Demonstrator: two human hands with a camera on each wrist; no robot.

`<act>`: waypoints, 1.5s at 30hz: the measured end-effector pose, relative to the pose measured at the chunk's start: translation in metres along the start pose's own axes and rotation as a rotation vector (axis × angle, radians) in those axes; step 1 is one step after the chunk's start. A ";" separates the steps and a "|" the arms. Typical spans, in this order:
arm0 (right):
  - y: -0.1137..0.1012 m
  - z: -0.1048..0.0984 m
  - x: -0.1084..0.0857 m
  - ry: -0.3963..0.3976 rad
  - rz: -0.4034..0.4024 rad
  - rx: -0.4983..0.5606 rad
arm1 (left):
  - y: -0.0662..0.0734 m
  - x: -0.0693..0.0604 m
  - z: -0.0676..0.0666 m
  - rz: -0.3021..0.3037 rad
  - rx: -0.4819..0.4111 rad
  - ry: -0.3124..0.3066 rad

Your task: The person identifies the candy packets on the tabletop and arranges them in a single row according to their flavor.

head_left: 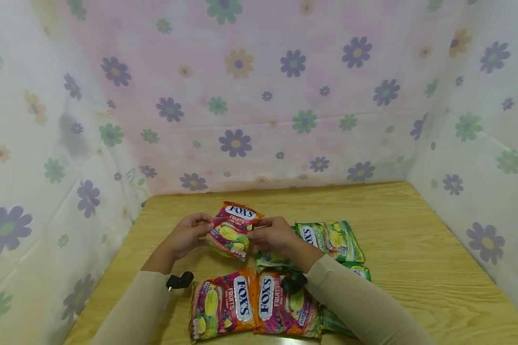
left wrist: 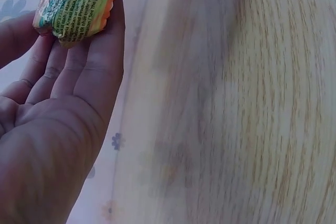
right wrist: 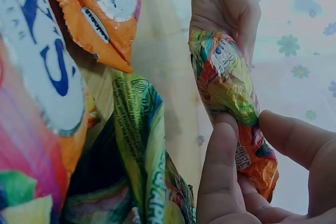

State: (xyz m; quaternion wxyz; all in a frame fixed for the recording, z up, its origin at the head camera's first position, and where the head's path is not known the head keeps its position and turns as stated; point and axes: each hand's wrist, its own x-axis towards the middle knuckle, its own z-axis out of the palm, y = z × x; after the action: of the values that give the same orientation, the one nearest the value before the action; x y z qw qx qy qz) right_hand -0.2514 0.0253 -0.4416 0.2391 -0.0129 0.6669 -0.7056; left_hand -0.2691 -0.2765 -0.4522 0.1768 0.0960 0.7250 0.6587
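Both hands hold a purple and orange Fox's Fruits candy bag [head_left: 232, 231] upright above the table. My left hand [head_left: 189, 235] has its left edge between thumb and fingers. In the left wrist view, the fingers of that hand [left wrist: 58, 98] reach behind the printed end of the bag [left wrist: 84, 11]. At the opposite edge, my right hand [head_left: 277, 235] pinches the bag. The right wrist view shows this thumb and fingers on either side of the bag [right wrist: 226, 80]. A green Fox's candy bag [head_left: 331, 241] lies just beyond the right hand, partly hidden by the arm.
Two more Fox's Fruits bags, one on the left [head_left: 220, 306] and one on the right [head_left: 287, 309], lie side by side at the table's front. Other green bags show under the right forearm. Flower-printed cloth [head_left: 259, 96] encloses the wooden table [head_left: 414, 268] at the back and sides.
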 end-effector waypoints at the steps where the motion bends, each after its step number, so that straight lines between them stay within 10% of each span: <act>1: 0.000 0.001 0.001 0.005 -0.011 -0.009 | 0.000 -0.001 0.000 0.003 0.005 0.000; 25: -0.007 0.037 0.024 0.146 -0.078 0.005 | 0.003 -0.029 -0.020 0.055 0.143 0.136; 37: 0.003 0.057 0.033 0.081 -0.106 0.111 | -0.005 -0.045 -0.028 0.170 0.053 0.161; 45: 0.004 0.075 0.040 0.107 -0.150 0.127 | -0.007 -0.049 -0.034 0.144 0.078 0.228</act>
State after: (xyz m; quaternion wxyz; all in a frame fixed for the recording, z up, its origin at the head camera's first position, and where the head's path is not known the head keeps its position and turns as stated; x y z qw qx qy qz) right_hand -0.2607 -0.0587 -0.4495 0.1500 -0.0102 0.6299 -0.7620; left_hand -0.2368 -0.3267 -0.4509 0.0417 0.0790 0.7569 0.6474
